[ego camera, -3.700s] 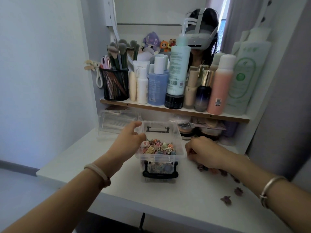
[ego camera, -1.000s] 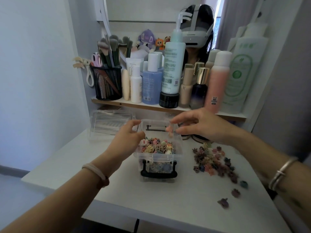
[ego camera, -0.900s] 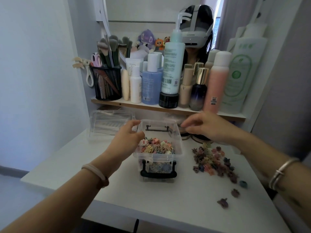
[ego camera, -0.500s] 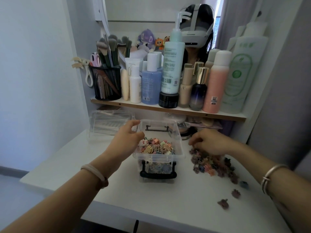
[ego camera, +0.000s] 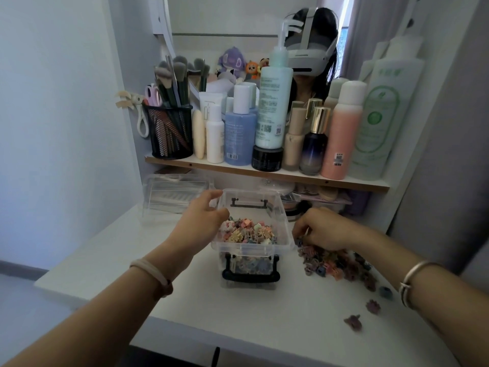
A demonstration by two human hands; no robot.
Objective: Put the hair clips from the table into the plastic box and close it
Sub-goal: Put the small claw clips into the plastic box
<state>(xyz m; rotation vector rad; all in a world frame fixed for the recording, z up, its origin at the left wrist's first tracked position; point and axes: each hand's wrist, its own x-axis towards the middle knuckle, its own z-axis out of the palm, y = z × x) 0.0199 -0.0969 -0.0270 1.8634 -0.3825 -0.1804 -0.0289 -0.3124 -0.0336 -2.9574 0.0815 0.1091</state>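
A clear plastic box [ego camera: 280, 207] with black latches stands open on the white table [ego camera: 264, 313], holding many small colourful hair clips. My left hand [ego camera: 201, 221] holds the box's left rim, thumb over the edge. A pile of hair clips [ego camera: 336, 263] lies on the table to the right of the box. My right hand [ego camera: 322, 229] is down on the near end of that pile, fingers curled around some clips. Three stray clips [ego camera: 353, 322] lie further right and nearer me.
The clear lid [ego camera: 174, 197] lies behind the box at the left, under a wooden shelf [ego camera: 264, 173] crowded with bottles and a black mesh brush holder [ego camera: 169, 133]. Small jars sit under the shelf behind the pile. A mirror rises above.
My right hand has come back from above the box down to the clip pile and curled its fingers into it. My left hand stays on the box rim.
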